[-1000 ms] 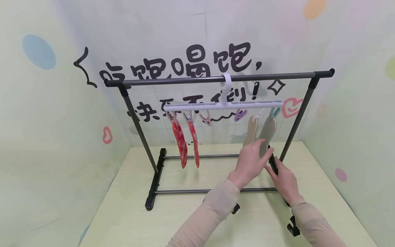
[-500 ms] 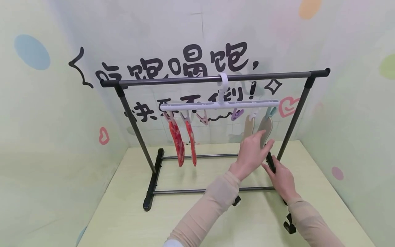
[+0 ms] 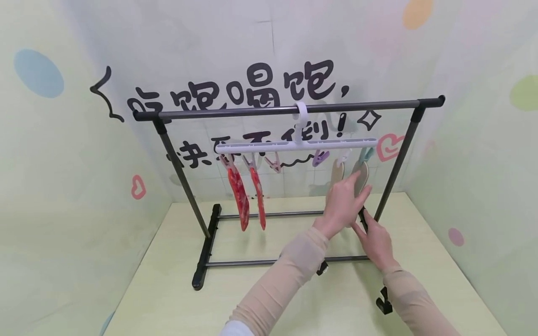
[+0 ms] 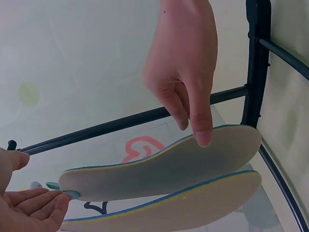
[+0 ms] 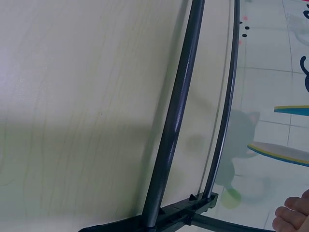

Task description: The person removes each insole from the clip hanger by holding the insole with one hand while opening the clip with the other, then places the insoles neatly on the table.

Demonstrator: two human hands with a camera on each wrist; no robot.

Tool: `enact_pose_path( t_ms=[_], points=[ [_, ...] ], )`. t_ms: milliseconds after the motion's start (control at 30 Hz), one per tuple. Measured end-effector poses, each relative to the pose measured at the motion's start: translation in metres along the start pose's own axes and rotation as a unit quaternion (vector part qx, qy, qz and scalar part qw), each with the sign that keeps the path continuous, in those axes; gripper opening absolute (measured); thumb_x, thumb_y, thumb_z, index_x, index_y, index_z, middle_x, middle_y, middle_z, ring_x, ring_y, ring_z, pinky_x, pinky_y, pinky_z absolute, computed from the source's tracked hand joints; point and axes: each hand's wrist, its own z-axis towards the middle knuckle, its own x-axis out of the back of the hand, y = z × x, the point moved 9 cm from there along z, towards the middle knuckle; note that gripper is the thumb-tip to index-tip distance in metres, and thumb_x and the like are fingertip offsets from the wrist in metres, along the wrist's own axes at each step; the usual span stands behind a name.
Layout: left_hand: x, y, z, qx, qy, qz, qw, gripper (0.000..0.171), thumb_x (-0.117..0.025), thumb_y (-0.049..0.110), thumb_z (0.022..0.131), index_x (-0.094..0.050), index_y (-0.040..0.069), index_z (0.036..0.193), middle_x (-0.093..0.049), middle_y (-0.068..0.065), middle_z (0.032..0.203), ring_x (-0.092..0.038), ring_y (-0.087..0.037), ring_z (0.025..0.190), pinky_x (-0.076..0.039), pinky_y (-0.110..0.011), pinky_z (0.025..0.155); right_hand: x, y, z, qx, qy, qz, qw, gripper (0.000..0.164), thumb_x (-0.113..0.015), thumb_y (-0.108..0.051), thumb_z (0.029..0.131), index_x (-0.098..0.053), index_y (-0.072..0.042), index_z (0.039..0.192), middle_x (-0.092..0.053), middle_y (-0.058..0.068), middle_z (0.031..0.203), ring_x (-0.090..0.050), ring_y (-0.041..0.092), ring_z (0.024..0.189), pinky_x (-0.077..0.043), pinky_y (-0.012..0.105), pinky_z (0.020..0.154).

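A pale insole (image 4: 130, 181) hangs from the teal clip (image 3: 364, 155) at the right end of the white hanger (image 3: 252, 148), which is hooked over the rack's top bar (image 3: 231, 112); a second insole (image 4: 193, 205) hangs just beside it, from the white clip (image 3: 344, 157). Both have their long axis close to vertical, one rounded end up at the clip and the other pointing down toward the table (image 3: 260, 303), and the two run nearly parallel, faces turned sideways. Each is long and thin with a gentle S-curve, its broad face greyish beige, its edge layered in yellow and blue. The left hand (image 3: 342, 200) is by the upper part of the insole on the teal clip, thumb and fingers spread apart, the fingertips near the clip. The right hand (image 3: 378, 245) is at that insole's lower part, one digit overlapping its face; whether the fingers pinch it or only lie against it, I cannot tell
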Motion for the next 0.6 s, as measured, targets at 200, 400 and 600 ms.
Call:
enact_pose_path(
  t_ms=[200,400,600],
  points=[
    [0.001,-0.002,0.011,0.004,-0.007,-0.039,0.9992,0.048,-0.056,0.031,0.101,-0.053,0.003,0.139,-0.062,-0.013,0.136,-0.060,-0.022,0.124,-0.049,-0.025,0.101,0.000,-0.003,0.006,0.001,0.010,0.005,1.000,0.069,-0.065,-0.034,0.096,-0.041,0.010,0.144,-0.055,0.037,0.128,-0.061,0.054,0.103,-0.050,0.062,0.085],
    [0.007,-0.001,0.023,0.000,0.005,-0.042,0.9991,0.048,-0.057,0.031,0.101,-0.052,0.003,0.140,-0.061,-0.012,0.137,-0.061,-0.022,0.123,-0.049,-0.024,0.101,-0.004,-0.002,0.009,0.003,0.017,0.010,1.000,0.073,-0.067,-0.037,0.094,-0.042,0.013,0.141,-0.060,0.039,0.117,-0.062,0.054,0.101,-0.051,0.060,0.084],
    [0.013,0.005,0.035,-0.019,0.020,-0.028,0.9992,0.046,-0.058,0.027,0.100,-0.054,-0.001,0.137,-0.063,-0.014,0.134,-0.064,-0.024,0.119,-0.046,-0.028,0.106,-0.010,0.003,0.011,-0.016,0.000,0.010,1.000,0.073,-0.065,-0.038,0.094,-0.042,0.012,0.142,-0.050,0.035,0.136,-0.056,0.053,0.116,-0.047,0.061,0.094]
  ],
)
